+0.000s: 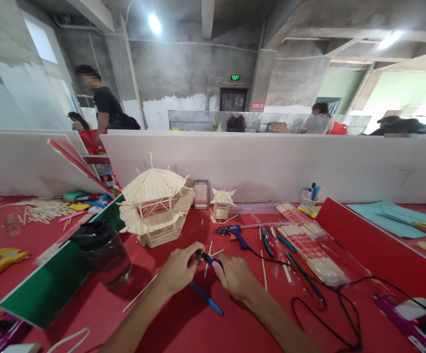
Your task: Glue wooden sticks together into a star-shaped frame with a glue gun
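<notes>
My right hand is closed around a small dark hand tool with blue on it, which looks like a pair of cutting pliers. Its head points left, toward my left hand, whose thumb and fingers are pinched together at the tip; what they hold is too small to make out. Under the tool, thin wooden sticks lie crossed on the red table. A blue pen rests between my forearms. Beyond my hands stand a large stick-built pavilion and a small pavilion.
A blue glue gun lies ahead, its black cord looping right. Green-handled pliers and bagged stick bundles lie to the right. At left stand a water bottle and a green board. A white partition closes off the back.
</notes>
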### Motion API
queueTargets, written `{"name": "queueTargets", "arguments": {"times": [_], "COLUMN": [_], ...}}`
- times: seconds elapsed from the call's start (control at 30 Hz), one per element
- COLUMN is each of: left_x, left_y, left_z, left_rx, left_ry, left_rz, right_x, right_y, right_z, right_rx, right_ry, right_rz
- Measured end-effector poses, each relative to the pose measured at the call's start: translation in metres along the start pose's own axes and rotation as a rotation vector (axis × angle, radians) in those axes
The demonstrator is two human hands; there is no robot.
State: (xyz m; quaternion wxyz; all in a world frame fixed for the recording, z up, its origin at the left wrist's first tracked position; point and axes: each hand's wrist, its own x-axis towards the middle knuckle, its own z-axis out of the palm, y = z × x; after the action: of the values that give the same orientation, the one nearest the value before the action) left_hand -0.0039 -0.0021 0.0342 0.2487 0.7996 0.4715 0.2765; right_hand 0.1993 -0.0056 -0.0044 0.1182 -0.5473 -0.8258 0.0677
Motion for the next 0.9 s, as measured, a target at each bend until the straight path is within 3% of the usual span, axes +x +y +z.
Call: {"name": "queueTargets", "arguments": {"times": [0.43, 0.67, 0.77, 0.9], "left_x": [0.000, 0.006, 0.007, 0.009], "left_y": [0.006, -0.017, -0.021, -0.018], "left_z": [-0.004, 0.004, 0.000, -0.009], "left_rx": [0.031, -0.395, -0.599, -0.707], "left_ry": [0.023, -0.080, -0.157, -0.218], "left_rz": [-0.022, -0.118, -0.168, -0.220], "right_x": [0.004, -0.001, -0.004, -0.009], "right_y": [-0.007, -0.009, -0.010, -0.011], "right_z": [-0.003, -0.010, -0.014, -0.022], "right_rx": [-0.024, -0.032, -0.001, 0.061], "right_ry": [0.015, -0.003, 0.000, 0.006], "right_rz": [0.019, 0.058, 0.064, 0.064]}}
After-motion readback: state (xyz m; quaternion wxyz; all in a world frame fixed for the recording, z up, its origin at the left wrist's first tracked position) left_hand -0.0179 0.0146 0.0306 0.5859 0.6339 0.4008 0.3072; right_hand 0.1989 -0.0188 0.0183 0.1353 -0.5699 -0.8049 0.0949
